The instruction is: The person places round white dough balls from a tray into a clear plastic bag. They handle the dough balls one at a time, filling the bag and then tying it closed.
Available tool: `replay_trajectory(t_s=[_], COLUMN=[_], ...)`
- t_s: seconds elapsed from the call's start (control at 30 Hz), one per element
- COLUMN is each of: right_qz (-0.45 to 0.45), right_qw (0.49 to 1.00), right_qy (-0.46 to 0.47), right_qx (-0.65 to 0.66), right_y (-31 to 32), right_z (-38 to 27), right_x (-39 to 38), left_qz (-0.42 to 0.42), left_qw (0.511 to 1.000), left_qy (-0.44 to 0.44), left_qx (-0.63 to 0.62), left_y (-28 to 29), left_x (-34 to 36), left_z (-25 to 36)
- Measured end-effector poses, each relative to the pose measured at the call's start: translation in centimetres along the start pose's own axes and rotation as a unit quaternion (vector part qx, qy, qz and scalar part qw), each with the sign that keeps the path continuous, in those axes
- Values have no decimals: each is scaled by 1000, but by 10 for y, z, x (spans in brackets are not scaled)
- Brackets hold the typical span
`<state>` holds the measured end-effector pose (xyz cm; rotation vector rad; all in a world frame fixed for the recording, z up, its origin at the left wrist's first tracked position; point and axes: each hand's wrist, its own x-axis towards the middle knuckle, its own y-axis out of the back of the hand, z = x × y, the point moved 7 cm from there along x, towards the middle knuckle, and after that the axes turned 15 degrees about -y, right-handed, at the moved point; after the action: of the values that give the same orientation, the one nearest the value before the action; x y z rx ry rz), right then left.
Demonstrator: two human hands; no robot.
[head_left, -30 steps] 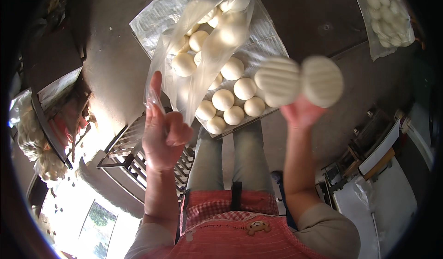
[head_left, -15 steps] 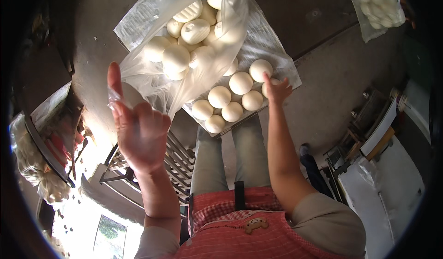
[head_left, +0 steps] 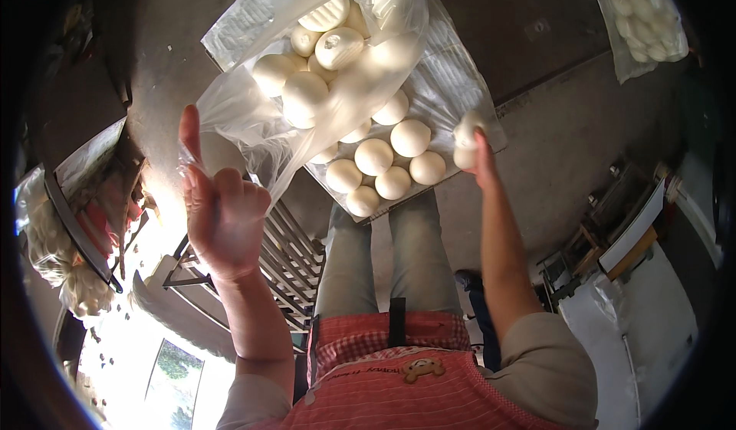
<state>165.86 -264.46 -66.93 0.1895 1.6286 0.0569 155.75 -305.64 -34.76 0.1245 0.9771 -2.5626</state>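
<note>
A clear plastic bag [head_left: 230, 104] lies open at the top centre, with several cream-white balls [head_left: 304, 94] inside. My left hand [head_left: 226, 223] is closed on the bag's near left edge, its index finger pointing up. More loose white balls [head_left: 373, 157] rest on the plastic-covered tabletop [head_left: 452, 70] in front of the bag. At the table's right edge, my right hand [head_left: 483, 165] is closed around two white balls [head_left: 468, 131], slightly blurred; most of its fingers are hidden behind them.
Another clear bag of white balls [head_left: 640, 16] is at the far right. A slatted seat [head_left: 287, 261] stands left of my legs. Someone's dark trouser leg [head_left: 484, 319] shows at right. Filled plastic bags [head_left: 50, 231] sit at far left, and a white-topped table [head_left: 663, 300] stands right.
My right hand has shifted to the right, taking two balls away from the loose group to the table's edge. My left hand stays on the bag, which sits slightly further right in view.
</note>
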Motion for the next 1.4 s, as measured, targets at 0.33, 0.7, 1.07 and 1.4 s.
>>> replay_trajectory(t_s=[0.33,0.7,1.07,1.4], right_qz=[-416,-204,373,174], right_qw=[834,866,901,901], right_qy=[269,455,-66,358], right_qx=[242,-34,-214,171], right_y=[-92,-227,-207,-131], right_z=[-137,-159,-36,32], right_x=[-237,-228,-14,-18], left_qz=[-29,-65,-46,-36], left_qw=[996,996,999,999], left_qy=[78,-7,27,35], left_qx=[8,53,11,13], left_y=[-6,10,21,35], left_x=[-7,35,22,19], left_z=[-7,21,15,19])
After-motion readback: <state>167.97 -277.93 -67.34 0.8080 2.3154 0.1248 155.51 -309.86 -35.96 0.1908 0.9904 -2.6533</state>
